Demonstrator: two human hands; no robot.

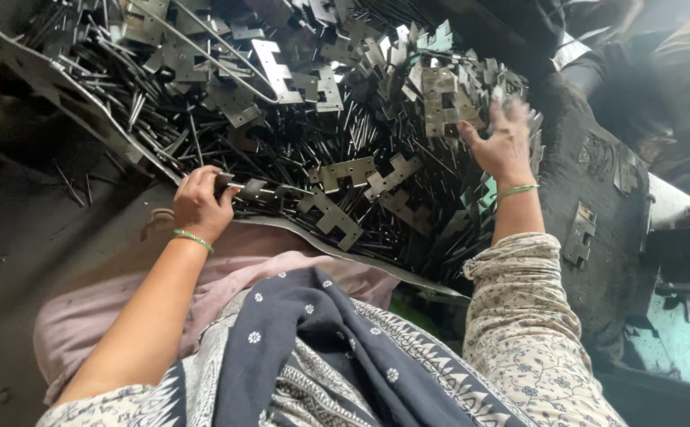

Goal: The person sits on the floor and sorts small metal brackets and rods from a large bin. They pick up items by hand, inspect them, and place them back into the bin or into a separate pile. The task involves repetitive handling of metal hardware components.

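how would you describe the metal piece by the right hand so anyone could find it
Start at the heap of hinge plates and pins filling the tray. Go to its right edge, where the right hand reaches up. The plate just left of those fingers faces the camera flat, notched and pale grey, while its neighbours lie tilted or half buried.

Your right hand's fingertips (511, 107) are smeared by motion blur against the heap of metal hinge plates (377, 119), so you cannot tell whether they grip a plate. Your left hand (200, 203) closes over a small dark part, mostly hidden inside your fist. The heap runs off the top edge.
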